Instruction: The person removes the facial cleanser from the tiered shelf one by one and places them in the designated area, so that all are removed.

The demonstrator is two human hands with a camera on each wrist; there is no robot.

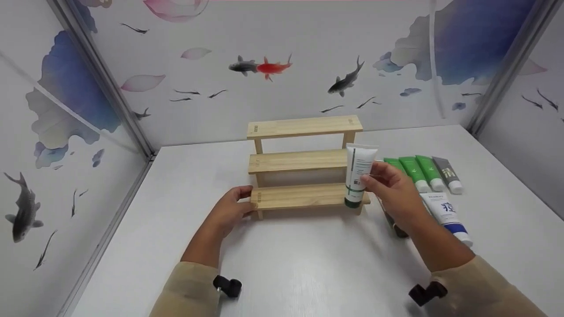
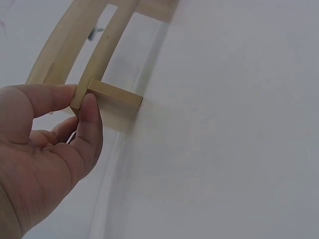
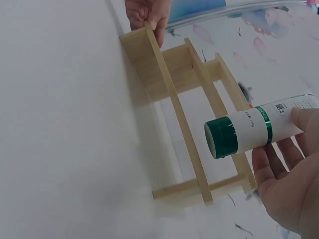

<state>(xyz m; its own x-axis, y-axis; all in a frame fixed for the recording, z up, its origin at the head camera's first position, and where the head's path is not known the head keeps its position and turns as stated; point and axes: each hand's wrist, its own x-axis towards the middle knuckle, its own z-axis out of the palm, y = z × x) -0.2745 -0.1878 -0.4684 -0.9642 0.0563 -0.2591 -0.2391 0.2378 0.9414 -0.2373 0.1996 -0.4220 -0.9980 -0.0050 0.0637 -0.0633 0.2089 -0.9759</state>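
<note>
A three-step wooden rack (image 1: 299, 196) stands on the white table. My left hand (image 1: 231, 209) pinches the left end of its lowest shelf between thumb and fingers; the left wrist view shows the hand (image 2: 55, 134) at the corner of the board. In my right hand (image 1: 398, 196) is a white tube (image 1: 360, 169) with a dark green cap, held upright, cap down, in front of the rack's right end. The right wrist view shows the tube's green cap (image 3: 222, 138) pointing toward the rack, with thumb and fingers on either side of the white body (image 3: 269, 122).
Right of the rack lie several green tubes (image 1: 414, 171), a grey tube (image 1: 447, 174) and a white tube with a blue band (image 1: 445, 215). A dark item (image 1: 396, 226) is partly hidden beneath my right hand. Printed wall panels (image 1: 308, 57) enclose the table at back and sides.
</note>
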